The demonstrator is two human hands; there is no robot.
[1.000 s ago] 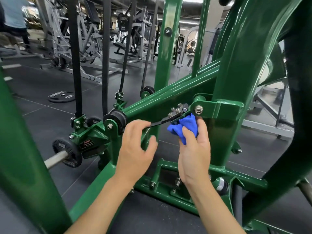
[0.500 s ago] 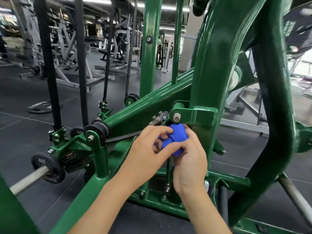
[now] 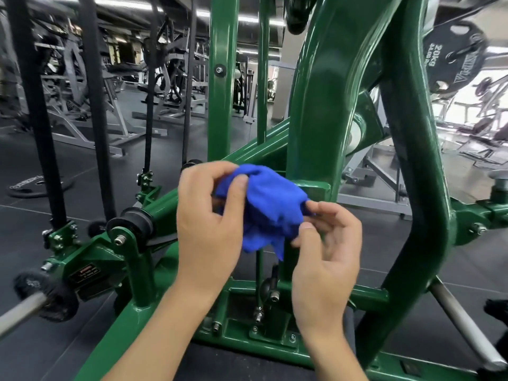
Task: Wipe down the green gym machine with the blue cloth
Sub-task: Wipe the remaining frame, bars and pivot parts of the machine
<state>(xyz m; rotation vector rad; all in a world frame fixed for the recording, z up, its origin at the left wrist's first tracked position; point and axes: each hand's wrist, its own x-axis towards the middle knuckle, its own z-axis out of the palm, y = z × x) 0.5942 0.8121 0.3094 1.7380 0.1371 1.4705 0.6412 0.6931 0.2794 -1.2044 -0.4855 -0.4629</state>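
Observation:
The blue cloth (image 3: 270, 207) hangs spread between both hands in front of the green gym machine (image 3: 324, 105), held off its frame. My left hand (image 3: 211, 226) pinches the cloth's upper left edge between thumb and fingers. On the cloth's right edge my right hand (image 3: 327, 248) pinches with thumb and fingertips. The cloth hides the pivot bracket behind it. The machine's thick green upright rises just behind the cloth, and its base frame (image 3: 275, 336) lies below my hands.
Black straps (image 3: 41, 119) hang at the left over a green carriage with a black roller (image 3: 132, 221). A steel bar with a small plate (image 3: 41, 298) sticks out lower left. A 20 kg plate (image 3: 453, 56) sits upper right. Grey machines stand behind on dark floor.
The right hand took the bunched cloth off the pivot bracket. My left hand joined it, and both hands have pulled the cloth open. The view shifted right and closer.

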